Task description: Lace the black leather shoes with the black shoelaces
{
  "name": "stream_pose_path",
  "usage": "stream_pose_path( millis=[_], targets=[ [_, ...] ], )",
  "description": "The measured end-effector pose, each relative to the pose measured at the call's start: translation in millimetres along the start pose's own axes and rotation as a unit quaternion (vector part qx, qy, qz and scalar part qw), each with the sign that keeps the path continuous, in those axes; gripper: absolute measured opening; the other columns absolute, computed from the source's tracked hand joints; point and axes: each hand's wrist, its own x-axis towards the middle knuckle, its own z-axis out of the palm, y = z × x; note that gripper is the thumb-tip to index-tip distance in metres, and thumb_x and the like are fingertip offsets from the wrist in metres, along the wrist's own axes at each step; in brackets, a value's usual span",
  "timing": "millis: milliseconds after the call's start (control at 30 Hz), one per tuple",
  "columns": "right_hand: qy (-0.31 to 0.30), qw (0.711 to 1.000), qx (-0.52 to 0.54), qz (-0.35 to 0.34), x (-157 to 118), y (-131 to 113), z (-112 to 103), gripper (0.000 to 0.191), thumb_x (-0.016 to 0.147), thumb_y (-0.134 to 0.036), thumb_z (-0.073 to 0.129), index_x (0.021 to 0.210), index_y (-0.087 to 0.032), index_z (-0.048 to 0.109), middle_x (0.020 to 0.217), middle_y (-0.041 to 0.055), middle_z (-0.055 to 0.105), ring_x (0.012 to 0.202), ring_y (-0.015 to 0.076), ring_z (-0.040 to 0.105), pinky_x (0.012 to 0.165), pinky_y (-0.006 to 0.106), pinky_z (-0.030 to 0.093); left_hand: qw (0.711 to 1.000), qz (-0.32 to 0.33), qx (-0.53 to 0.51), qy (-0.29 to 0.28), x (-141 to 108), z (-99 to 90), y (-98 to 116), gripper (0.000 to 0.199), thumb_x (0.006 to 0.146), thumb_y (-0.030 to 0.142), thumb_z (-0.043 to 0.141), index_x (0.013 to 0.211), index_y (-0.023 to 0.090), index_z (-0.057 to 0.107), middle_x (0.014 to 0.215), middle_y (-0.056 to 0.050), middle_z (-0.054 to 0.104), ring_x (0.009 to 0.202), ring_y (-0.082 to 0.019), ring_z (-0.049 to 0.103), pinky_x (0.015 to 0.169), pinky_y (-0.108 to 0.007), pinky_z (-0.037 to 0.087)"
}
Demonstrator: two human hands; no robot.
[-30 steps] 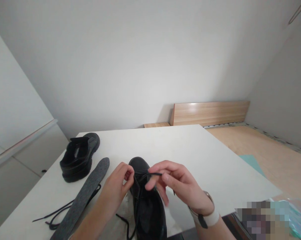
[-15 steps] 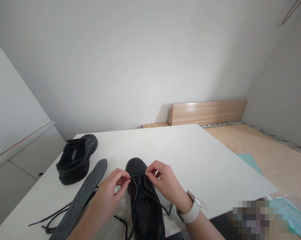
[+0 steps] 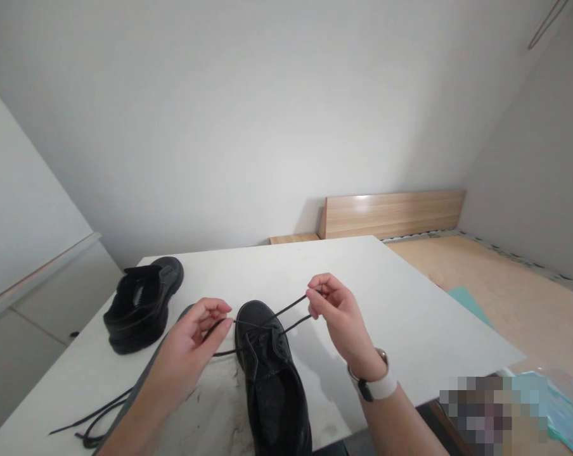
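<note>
A black shoe lies on the white table with its toe pointing away from me. From its front eyelets a black shoelace is drawn out to both sides. My left hand pinches the lace on the left, just beside the toe. On the other side my right hand grips the lace, raised above the table to the right of the toe. A white-banded watch is on my right wrist. My left forearm covers most of a grey insole.
A second black shoe stands at the table's left edge. Another loose black lace lies near the left front. The white table ends on the right beside a wooden bed base. Plastic packaging sits at the lower right.
My hands have moved apart from the shoe's eyelets, the right one up and to the right, the left one leftward. The lace ends that hung over the shoe are now pulled out sideways.
</note>
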Motion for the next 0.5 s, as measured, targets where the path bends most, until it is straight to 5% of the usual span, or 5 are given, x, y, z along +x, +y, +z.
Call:
stream_pose_path(
  millis=[133,233,367,433,500],
  targets=[
    [0.104,0.990,-0.062,-0.068,-4,-14,-12,0.020,0.087,-0.035,0.072,0.091,-0.018,0.061,0.070,-0.0039,0.052,0.055,0.0065,0.038,0.049,0.021,0.027,0.963,0.135,0.218,0.082,2,-6.8,6,0.022,0.092,0.043,0.057,0.090,0.024,0.069,0.092,-0.002,0.071,0.087,-0.020,0.068,0.075,-0.028,0.050],
    [0.071,0.989,-0.100,-0.088,-15,-28,-14,0.019,0.090,-0.036,0.069,0.089,-0.018,0.062,0.062,-0.0046,0.052,0.054,0.0071,0.040,0.049,0.021,0.029,0.953,0.164,0.235,0.096,-2,-11.2,21,0.023,0.092,0.045,0.058,0.089,0.025,0.070,0.089,-0.001,0.073,0.082,-0.019,0.070,0.072,-0.025,0.051],
    [-0.184,0.977,-0.107,0.001,-27,-39,-10,0.031,0.101,-0.043,0.049,0.099,-0.017,0.065,0.057,-0.0020,0.058,0.051,0.0101,0.051,0.051,0.022,0.038,0.984,0.127,0.109,-0.053,-16,-18.0,39,0.018,0.090,0.042,0.062,0.084,0.027,0.072,0.074,0.001,0.071,0.062,-0.016,0.067,0.051,-0.020,0.050],
    [-0.203,0.963,-0.178,0.014,-25,-34,-5,0.034,0.103,-0.043,0.045,0.103,-0.017,0.067,0.058,-0.0007,0.061,0.053,0.0116,0.055,0.054,0.024,0.041,0.981,0.123,0.071,-0.130,-24,-20.1,43,0.016,0.089,0.038,0.062,0.085,0.029,0.075,0.073,0.000,0.072,0.063,-0.017,0.068,0.054,-0.021,0.054],
    [-0.149,0.947,-0.285,-0.010,-17,-22,2,0.028,0.102,-0.036,0.048,0.099,-0.019,0.070,0.060,-0.0007,0.062,0.055,0.0116,0.055,0.056,0.024,0.041,0.975,0.106,0.049,-0.188,-31,-20.5,46,0.016,0.089,0.036,0.061,0.088,0.031,0.077,0.077,-0.001,0.075,0.066,-0.019,0.069,0.059,-0.023,0.057]
  ],
)
